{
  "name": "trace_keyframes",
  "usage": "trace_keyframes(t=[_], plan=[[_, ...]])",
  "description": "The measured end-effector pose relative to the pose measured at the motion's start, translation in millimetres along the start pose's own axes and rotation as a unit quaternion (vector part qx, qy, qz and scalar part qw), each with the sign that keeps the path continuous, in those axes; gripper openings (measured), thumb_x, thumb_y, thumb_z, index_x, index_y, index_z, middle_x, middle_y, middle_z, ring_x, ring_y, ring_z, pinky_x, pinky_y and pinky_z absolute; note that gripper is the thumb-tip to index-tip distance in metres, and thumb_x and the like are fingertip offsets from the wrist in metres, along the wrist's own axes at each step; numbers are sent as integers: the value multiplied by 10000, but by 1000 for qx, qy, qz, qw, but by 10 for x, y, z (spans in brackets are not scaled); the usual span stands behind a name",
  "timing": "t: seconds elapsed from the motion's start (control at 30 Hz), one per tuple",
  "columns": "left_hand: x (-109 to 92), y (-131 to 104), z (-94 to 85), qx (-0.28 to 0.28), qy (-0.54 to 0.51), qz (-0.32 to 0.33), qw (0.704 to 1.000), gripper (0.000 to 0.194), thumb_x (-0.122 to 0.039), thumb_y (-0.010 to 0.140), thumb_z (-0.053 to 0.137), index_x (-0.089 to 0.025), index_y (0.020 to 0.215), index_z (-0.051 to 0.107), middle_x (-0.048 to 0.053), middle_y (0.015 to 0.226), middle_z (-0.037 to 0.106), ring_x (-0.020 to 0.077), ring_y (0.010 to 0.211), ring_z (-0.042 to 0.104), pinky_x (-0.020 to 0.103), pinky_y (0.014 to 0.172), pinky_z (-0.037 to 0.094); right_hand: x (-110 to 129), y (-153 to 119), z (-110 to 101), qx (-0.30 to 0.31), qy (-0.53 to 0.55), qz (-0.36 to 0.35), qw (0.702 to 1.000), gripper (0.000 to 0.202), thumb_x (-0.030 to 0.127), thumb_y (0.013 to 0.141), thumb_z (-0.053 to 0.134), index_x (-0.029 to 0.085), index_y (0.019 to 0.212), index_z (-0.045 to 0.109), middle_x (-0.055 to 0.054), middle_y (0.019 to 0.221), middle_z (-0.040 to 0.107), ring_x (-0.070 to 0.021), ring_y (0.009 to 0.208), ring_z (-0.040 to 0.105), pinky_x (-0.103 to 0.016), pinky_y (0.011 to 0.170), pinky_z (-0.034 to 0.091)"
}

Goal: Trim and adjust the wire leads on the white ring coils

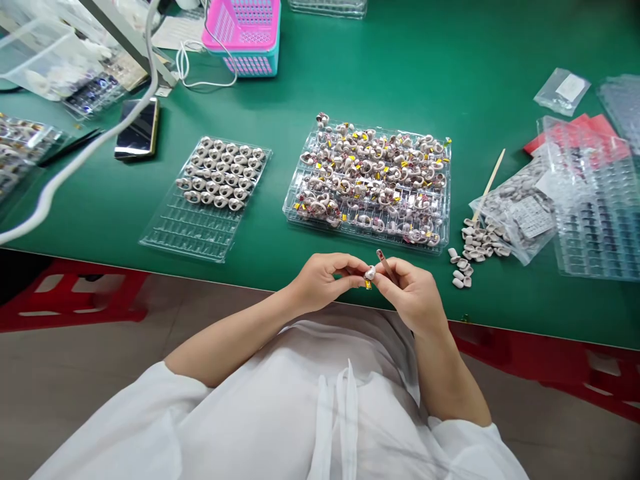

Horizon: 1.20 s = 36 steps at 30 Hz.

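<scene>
My left hand (325, 280) is closed, thumb and finger pinching a small pale part with a yellow tab (370, 273) just over the table's front edge. From the other side, the fingertips of my right hand (413, 293) grip the same part. A slim, dark reddish tool, like tweezers (384, 261), sticks up between the right hand's fingers; its lower end is hidden. Beyond my hands lies a clear tray (367, 233) heaped with similar pale, ring-like parts with yellow tabs. Loose pale shells (477, 243) are scattered to the right of my right hand.
Another clear tray (187, 233), left, holds rows of pale parts in its far half. Beside the shells are a thin wooden stick (493, 177), a plastic bag of shells (525, 207) and stacked blister trays (595, 213). A phone (137, 130), white cable (47, 193) and pink basket (245, 40) stand left.
</scene>
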State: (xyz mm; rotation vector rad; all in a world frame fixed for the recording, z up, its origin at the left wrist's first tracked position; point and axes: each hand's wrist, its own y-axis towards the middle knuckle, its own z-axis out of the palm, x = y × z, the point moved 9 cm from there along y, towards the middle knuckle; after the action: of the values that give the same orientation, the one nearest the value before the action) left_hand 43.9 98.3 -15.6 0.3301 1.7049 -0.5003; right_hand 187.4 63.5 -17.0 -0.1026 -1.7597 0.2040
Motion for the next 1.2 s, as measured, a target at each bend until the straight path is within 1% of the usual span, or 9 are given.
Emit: trace_keyframes(t=[0.2, 0.3, 0.57, 0.67, 0.83, 0.93, 1.0, 1.1, 1.2], plan=[[-30, -7, 17, 13, 41, 12, 999, 137, -224, 816, 727, -180, 935, 781, 58, 906, 797, 172, 772, 735, 244, 735, 580, 130, 12, -22, 21, -61, -11, 998, 156, 320, 860, 645, 190, 796, 704, 12, 692, 608, -100, 558, 448, -241, 526, 343], [-46, -4, 16, 13, 41, 13, 999, 137, -202, 814, 721, -174, 933, 783, 52, 886, 800, 163, 753, 736, 226, 712, 578, 191, 16, -22, 26, -80, -24, 996, 163, 314, 862, 633, 192, 793, 716, 7, 706, 621, -98, 555, 455, -240, 522, 341], [-56, 6, -6, -8, 5, 22, 1000, 133, -184, 781, 744, -144, 902, 785, 58, 820, 804, 174, 710, 751, 232, 679, 607, 106, 15, 5, 25, -36, -7, 999, 182, 330, 883, 634, 168, 844, 708, -6, 726, 609, -110, 607, 460, -239, 546, 345], [-31, 5, -8, -11, -1, 16, 1000, 126, -179, 771, 749, -141, 885, 787, 59, 800, 801, 173, 690, 746, 235, 671, 612, 141, 16, 9, 31, -46, -22, 998, 161, 304, 891, 635, 171, 838, 708, 10, 700, 582, -101, 592, 447, -236, 542, 343], [34, -1, -25, -24, -72, -15, 997, 150, -212, 769, 758, -136, 895, 783, 55, 782, 793, 163, 671, 737, 244, 675, 627, 311, -63, -16, 5, -66, -119, 991, 144, 243, 929, 609, 196, 877, 735, -16, 789, 642, -119, 673, 551, -239, 585, 417], [67, -10, -27, -30, -137, -41, 989, 176, -230, 742, 793, -122, 881, 779, 56, 774, 788, 157, 660, 730, 252, 676, 635, 375, -171, 0, -21, -86, -196, 977, 124, 189, 917, 630, 217, 972, 738, -40, 904, 692, -114, 676, 600, -229, 553, 458], [75, -19, -11, -26, -177, -55, 982, 185, -235, 725, 814, -121, 866, 780, 52, 767, 785, 151, 660, 728, 247, 677, 636, 416, -257, 19, -46, -112, -259, 958, 181, 135, 899, 642, 236, 1026, 724, -44, 942, 704, -115, 688, 634, -222, 549, 495], [65, -37, 15, -17, -214, -65, 974, 199, -242, 708, 835, -126, 863, 788, 49, 768, 786, 144, 668, 727, 237, 682, 634, 483, -379, 60, -83, -167, -350, 918, 274, 70, 875, 647, 251, 1074, 699, -50, 931, 716, -158, 814, 693, -258, 658, 572], [53, -58, 25, -16, -226, -72, 971, 227, -252, 684, 857, -120, 858, 793, 58, 781, 790, 146, 663, 724, 243, 675, 636, 533, -447, 90, -109, -210, -405, 883, 333, 69, 863, 662, 255, 1140, 667, -55, 910, 726, -173, 804, 703, -288, 696, 591]])
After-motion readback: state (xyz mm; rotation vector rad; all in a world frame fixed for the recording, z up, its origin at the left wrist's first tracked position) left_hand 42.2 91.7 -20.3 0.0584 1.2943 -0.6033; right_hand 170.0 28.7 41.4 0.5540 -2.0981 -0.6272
